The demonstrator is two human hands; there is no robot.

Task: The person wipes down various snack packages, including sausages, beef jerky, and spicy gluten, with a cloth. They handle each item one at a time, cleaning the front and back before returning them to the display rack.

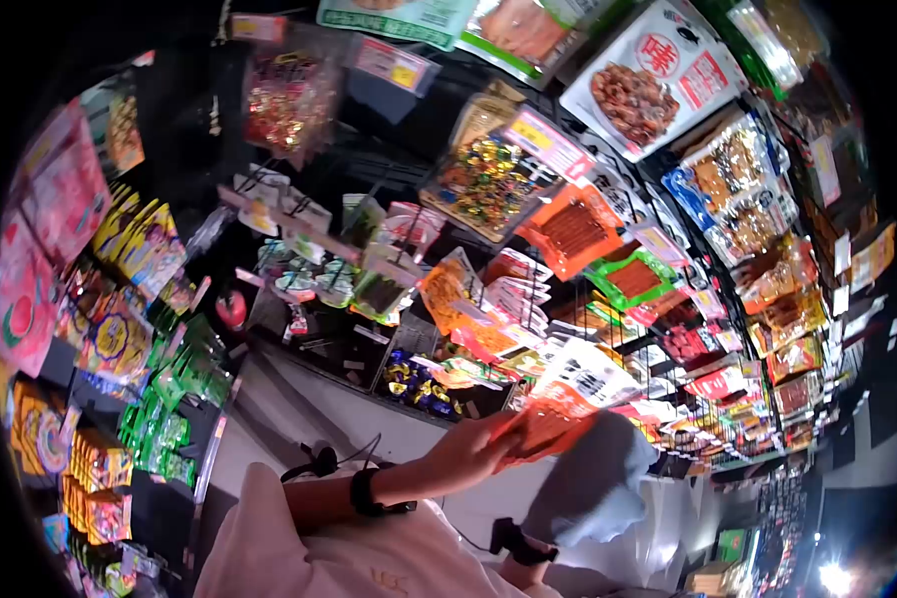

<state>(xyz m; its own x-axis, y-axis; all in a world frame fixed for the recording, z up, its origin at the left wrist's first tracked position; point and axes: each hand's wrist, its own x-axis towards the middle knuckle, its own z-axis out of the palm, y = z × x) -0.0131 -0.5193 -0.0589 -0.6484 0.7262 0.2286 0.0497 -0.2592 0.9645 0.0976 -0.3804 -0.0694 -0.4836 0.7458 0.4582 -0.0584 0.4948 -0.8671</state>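
Observation:
My left hand (pixel 483 448), with a black band on its wrist, is closed on the edge of an orange and white snack packet (pixel 568 394). The packet is tilted, its white upper part facing the shelves. A smooth grey cloth-like thing (pixel 598 478) sits where my right hand is and overlaps the packet's lower right corner. It hides the fingers of that hand. Only my right wrist shows below it, with another black band (pixel 521 543). Just beyond the packet hang rows of similar packets, among them an orange pack (pixel 570 227) and a green pack (pixel 631 277).
Racks of hanging snack packets curve across the front and right. On the left stands another shelf with green bags (pixel 184 374) and pink packs (pixel 25 299). A low bin holds dark blue wrapped sweets (pixel 419 384). Pale floor tiles (pixel 289 399) show between the shelves.

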